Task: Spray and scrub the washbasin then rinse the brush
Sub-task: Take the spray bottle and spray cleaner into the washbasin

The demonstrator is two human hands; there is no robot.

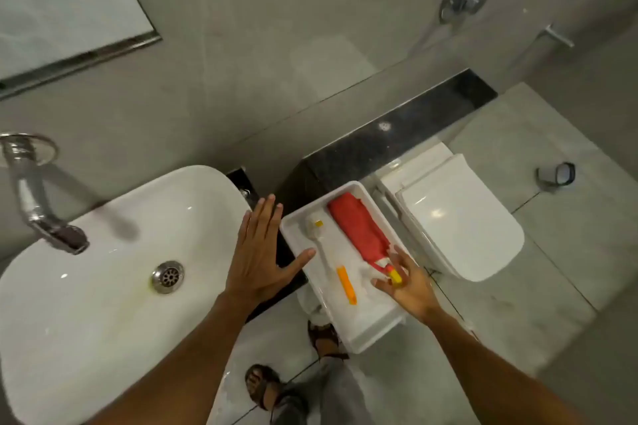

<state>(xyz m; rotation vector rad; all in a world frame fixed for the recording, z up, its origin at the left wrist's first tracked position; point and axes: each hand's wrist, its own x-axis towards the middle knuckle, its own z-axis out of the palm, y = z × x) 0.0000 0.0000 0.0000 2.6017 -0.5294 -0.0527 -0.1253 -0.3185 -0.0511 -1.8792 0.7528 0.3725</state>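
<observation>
A white washbasin (103, 286) fills the lower left, with a chrome tap (38, 214) over it and a metal drain (167, 276). To its right a white tray (376, 328) holds a red spray bottle (359, 231) with a yellow nozzle, lying flat, and a white brush (319, 238) with an orange handle end (346, 285). My left hand (259, 252) hovers flat and spread over the basin's right edge, holding nothing. My right hand (409, 281) is spread over the tray, fingers touching the bottle's yellow nozzle, not closed on it.
A closed white toilet (459, 217) stands right of the tray, below a dark stone ledge (397, 134). A mirror (62, 3) hangs upper left. My sandalled feet (262, 386) stand on grey floor tiles. A dark small object (556, 174) lies on the floor at right.
</observation>
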